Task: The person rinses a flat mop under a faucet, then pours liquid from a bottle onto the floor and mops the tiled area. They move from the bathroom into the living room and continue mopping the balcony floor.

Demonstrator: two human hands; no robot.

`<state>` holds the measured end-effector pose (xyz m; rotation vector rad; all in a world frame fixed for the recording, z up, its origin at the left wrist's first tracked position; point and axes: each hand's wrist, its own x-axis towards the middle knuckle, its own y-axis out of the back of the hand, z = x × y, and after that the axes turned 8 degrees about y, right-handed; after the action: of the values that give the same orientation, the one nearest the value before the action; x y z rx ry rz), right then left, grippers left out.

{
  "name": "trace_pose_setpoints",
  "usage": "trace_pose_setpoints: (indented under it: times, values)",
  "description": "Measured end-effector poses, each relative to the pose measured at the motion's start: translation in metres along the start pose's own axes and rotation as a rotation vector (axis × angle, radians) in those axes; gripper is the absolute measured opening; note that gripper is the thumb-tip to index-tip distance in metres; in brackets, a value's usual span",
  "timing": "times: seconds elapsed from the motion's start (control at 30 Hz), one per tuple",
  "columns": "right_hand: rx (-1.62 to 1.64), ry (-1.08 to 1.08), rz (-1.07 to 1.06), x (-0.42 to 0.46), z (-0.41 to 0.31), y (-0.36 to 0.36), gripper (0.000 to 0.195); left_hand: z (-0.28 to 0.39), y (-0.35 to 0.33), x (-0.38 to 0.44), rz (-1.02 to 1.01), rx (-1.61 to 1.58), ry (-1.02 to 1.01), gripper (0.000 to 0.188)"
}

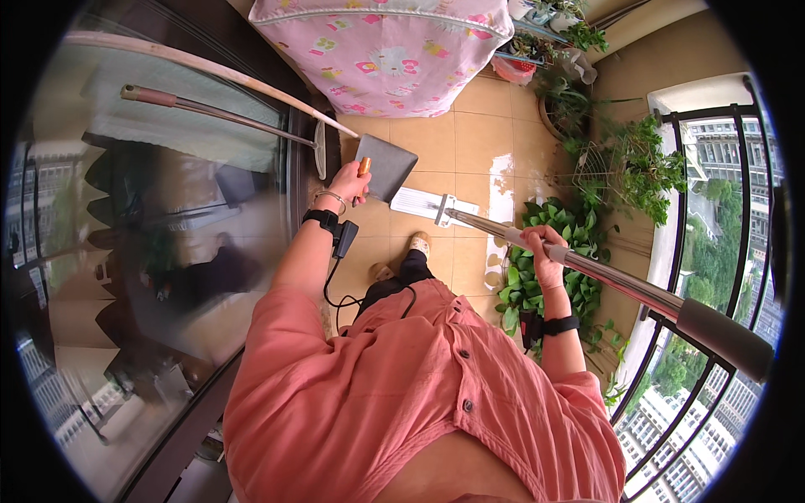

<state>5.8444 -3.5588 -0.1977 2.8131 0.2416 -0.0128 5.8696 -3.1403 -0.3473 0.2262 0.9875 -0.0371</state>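
Observation:
My left hand (347, 183) is closed around a short orange-brown handle (365, 165). Just beyond it lies a dark grey dustpan (387, 162); my fingers hide whether the handle joins it. In my right hand (546, 246) is the metal pole (619, 276) of a flat mop, gripped at a pale collar. The pole slants down to the white mop head (415, 204), which rests on the tiles beside the dustpan's near edge. A thick dark grey grip (723, 339) covers the pole's upper end at the far right.
A pole with a pinkish grip (148, 94) and a wooden pole (207, 68) lean by the glass door (188, 207). A pink patterned fabric cover (383, 63) stands ahead. Potted plants (553, 264) and a black railing (742, 207) line the right. Floor tiles (421, 138) look wet in places.

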Motion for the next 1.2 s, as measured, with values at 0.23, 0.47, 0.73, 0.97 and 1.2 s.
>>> trace_pose_setpoints:
  times: [0.23, 0.47, 0.73, 0.97, 1.2]
  values:
    - [-0.020, 0.034, 0.020, -0.007, 0.008, 0.003, 0.013, 0.015, 0.004, 0.061, 0.214, -0.024, -0.013, 0.016]
    - [-0.028, 0.035, 0.019, -0.017, 0.011, 0.002, 0.012, 0.048, 0.011, 0.096, 0.250, 0.071, -0.071, 0.016]
    - [0.036, 0.025, 0.049, -0.010, 0.013, 0.005, 0.013, 0.038, -0.001, 0.128, 0.466, 0.385, -0.116, 0.023]
    - [-0.008, 0.042, 0.031, 0.011, 0.015, -0.003, 0.014, 0.032, 0.005, 0.117, 0.544, 0.383, -0.303, 0.036]
    - [-0.010, 0.022, 0.017, 0.063, 0.004, -0.049, 0.016, 0.049, 0.032, 0.025, 0.171, 0.081, -0.334, 0.059]
